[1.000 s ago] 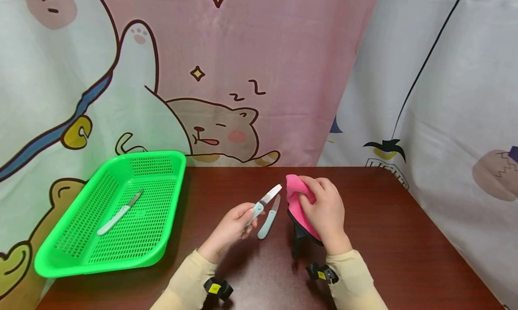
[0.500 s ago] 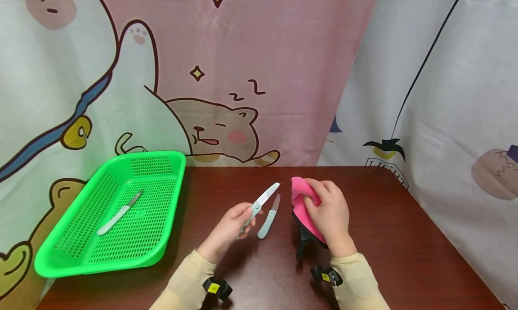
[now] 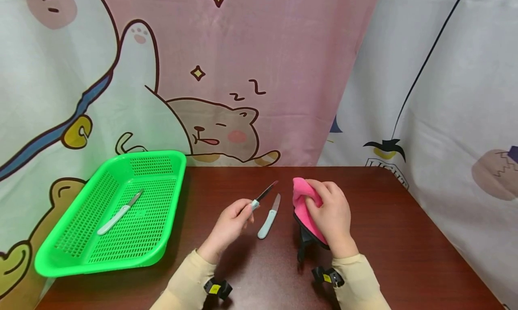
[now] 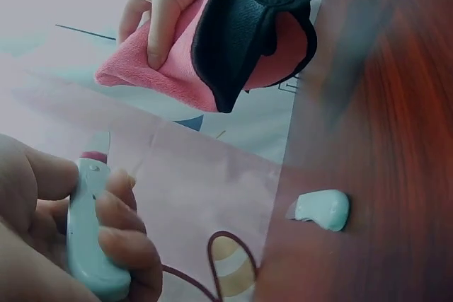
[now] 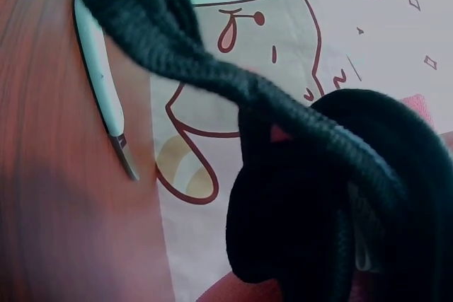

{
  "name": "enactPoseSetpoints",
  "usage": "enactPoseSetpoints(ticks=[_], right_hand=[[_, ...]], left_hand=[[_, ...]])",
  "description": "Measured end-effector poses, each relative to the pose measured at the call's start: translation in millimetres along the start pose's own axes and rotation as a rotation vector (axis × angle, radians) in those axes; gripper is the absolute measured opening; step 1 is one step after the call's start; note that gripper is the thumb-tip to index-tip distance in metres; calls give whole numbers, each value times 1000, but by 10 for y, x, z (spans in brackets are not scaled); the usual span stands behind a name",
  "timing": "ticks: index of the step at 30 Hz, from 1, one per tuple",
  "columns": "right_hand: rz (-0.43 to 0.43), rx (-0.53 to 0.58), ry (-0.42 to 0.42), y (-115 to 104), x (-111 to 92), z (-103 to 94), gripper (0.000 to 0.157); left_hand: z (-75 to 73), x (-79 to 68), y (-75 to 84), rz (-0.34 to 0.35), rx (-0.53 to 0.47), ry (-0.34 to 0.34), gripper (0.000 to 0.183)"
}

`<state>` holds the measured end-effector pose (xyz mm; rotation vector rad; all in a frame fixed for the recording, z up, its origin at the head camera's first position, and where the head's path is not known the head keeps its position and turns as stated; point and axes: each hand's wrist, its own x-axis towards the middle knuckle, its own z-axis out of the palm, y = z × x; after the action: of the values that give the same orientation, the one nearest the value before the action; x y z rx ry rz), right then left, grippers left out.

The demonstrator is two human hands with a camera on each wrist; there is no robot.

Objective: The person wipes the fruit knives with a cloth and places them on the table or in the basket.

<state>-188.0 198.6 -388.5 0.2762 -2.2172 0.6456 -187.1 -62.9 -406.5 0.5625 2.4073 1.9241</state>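
My left hand (image 3: 228, 221) grips a knife (image 4: 90, 228) by its pale mint handle, its blade pointing up and to the right in the head view. In my right hand (image 3: 334, 211) is a pink cloth (image 3: 304, 206) with black edging and a black loop, pinched between thumb and fingers. The cloth is apart from the blade and hangs above the table; in the right wrist view its black loop (image 5: 191, 65) covers much of the scene. A second knife (image 3: 268, 223) with the same handle lies on the table between my hands.
A green perforated basket (image 3: 181, 184) stands on the left, with another pale-handled knife (image 3: 114, 220) lying in it. The brown table (image 3: 396, 238) meets a cartoon-printed curtain (image 3: 299, 76) at its far edge. Black camera bands circle both wrists.
My left hand has turned the knife, so the blade now shows dark and narrow, not bright and broad. My right hand has moved slightly right with the cloth.
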Motion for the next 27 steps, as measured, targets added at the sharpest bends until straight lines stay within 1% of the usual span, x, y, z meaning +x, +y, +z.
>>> enactPoseSetpoints(ticks=[3,5,8,11,15,20,24,27], right_hand=[[7,1,6,9,6,-12,45],[13,2,6,14,10,-17,45],[16,4,6,18,12,-18,44],[16,6,5,15,11,-17,44],[10,13,8,5,12,-19,44],[4,26,19,-19,20,-38,45],[-17,41,29,-53,16,-40,45],[-62,65,28,-107,2,-20,44]], left_hand=[[-15,-8,29,108,195,68,12],[-23,-9,49,189,317,118,13],[-33,-13,85,302,451,183,16],[-41,-17,113,388,564,240,18],[-54,-12,120,488,679,310,22],[-65,3,102,596,780,390,26],[-71,7,101,638,848,435,27],[-77,10,99,658,888,461,26]])
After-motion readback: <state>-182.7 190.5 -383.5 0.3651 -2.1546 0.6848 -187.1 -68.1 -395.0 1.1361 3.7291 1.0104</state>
